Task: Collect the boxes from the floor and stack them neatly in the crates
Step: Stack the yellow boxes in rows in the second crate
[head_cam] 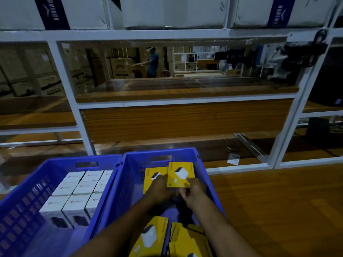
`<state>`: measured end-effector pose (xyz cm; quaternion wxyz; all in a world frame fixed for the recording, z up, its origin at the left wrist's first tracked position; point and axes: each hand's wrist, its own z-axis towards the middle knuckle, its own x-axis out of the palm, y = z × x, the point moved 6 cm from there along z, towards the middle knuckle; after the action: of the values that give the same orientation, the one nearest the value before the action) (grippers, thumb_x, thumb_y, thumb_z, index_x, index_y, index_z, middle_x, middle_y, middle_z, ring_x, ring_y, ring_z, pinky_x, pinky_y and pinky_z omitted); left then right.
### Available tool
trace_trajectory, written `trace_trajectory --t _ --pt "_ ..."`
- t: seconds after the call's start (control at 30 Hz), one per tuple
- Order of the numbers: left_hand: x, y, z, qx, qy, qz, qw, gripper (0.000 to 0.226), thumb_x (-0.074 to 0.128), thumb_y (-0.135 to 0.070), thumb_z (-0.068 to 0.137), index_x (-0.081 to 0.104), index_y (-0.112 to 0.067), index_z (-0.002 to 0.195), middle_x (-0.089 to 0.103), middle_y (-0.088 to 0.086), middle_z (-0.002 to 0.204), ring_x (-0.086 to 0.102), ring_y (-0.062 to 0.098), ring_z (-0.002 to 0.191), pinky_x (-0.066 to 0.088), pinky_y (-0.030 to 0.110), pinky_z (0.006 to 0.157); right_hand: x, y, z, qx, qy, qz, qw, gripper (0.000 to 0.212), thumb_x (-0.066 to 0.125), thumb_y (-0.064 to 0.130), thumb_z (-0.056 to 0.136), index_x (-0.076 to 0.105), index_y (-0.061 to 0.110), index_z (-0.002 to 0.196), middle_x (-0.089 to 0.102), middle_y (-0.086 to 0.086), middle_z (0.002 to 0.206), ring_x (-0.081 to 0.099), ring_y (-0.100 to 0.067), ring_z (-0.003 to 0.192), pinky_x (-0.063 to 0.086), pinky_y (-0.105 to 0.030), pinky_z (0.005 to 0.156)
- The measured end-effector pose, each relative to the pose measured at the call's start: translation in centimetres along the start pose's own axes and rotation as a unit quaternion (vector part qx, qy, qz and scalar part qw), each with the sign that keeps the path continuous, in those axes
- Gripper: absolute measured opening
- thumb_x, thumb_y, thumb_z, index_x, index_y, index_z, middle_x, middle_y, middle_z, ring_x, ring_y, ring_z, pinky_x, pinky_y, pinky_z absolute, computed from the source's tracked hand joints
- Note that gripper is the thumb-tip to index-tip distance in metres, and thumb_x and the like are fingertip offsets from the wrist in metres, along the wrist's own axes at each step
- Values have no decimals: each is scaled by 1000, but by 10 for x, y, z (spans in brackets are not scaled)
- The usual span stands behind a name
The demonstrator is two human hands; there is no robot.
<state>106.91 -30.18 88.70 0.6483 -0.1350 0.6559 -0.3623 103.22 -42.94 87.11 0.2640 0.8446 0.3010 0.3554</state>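
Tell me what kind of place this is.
Most likely a warehouse or stockroom: white metal racks loaded with big cartons, more cartons stacked in the back, and blue crates packed with identical white boxes and yellow boxes.

Left crate [22,201], right crate [126,182]: blue, slotted grid pattern on walls. White boxes [81,190]: small red logos on top, dark product picture on side. Yellow boxes [181,174]: white product picture on face. Rack frame [167,33] white. Floor [278,210] orange-brown wood grain. Cartons [172,12] white, navy band.
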Motion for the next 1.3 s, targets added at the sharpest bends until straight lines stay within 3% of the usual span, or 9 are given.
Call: trace_trajectory --t 0.07,0.17,0.3,0.7,0.83,0.97,1.07,1.2,1.3 --pt "12 13 7 -7 13 102 995 48 70 -34 75 59 -15 117 67 10 110 62 29 100 47 33 75 1 1 0 -1 -1 15 1000 30 55 3 91 54 3 121 57 -19 117 56 -32 96 54 -36 59" --pt "14 16 14 -14 -10 134 991 29 67 -25 78 60 -14 103 64 10 103 60 31 97 41 35 70 1 7 6 -23 -9 41 999 24 48 -4 89 54 2 111 58 -19 109 57 -29 85 54 -40 75" --pt "17 18 19 -25 -27 158 987 29 74 -26 79 60 -13 101 60 8 105 58 26 98 37 31 69 3 6 9 -10 4 34 999 23 47 -2 87 55 2 109 61 -21 113 58 -33 92 52 -39 74" --pt "16 16 15 -25 -17 183 983 34 73 -30 82 59 -9 104 58 12 108 57 31 100 43 35 72 1 6 7 2 23 47 999 19 47 -3 91 55 3 107 57 -17 104 56 -33 97 50 -45 100" --pt "7 10 9 -7 -17 158 987 34 77 -28 77 64 -7 100 64 14 101 59 32 98 33 32 68 2 4 6 -4 38 48 998 19 47 -1 92 53 3 110 55 -18 108 55 -30 89 49 -44 102" --pt "-16 6 -8 -33 -50 104 993 48 77 -14 80 61 -3 124 59 18 124 57 33 115 43 34 92 -1 5 2 11 46 -9 999 16 47 4 95 53 4 110 54 -18 109 58 -32 101 49 -41 98" --pt "-37 10 -23 -87 -67 167 980 29 66 -14 86 62 0 111 61 20 109 61 37 101 47 37 76 -6 -4 4 39 31 -88 995 17 50 12 95 52 7 111 54 -18 116 58 -34 110 51 -41 76" --pt "-22 22 -61 -164 188 331 910 36 58 -23 95 60 3 120 63 22 120 62 35 108 50 36 76 2 -29 -7 11 86 -299 950 28 49 25 98 53 12 122 62 -19 120 61 -28 78 50 -27 50" --pt "-9 39 -89 -213 326 364 846 37 59 -27 93 67 0 118 63 17 104 59 31 74 42 28 56 7 -64 -17 30 146 -392 908 19 50 22 97 51 13 115 56 -17 111 51 -24 74 47 -28 47"
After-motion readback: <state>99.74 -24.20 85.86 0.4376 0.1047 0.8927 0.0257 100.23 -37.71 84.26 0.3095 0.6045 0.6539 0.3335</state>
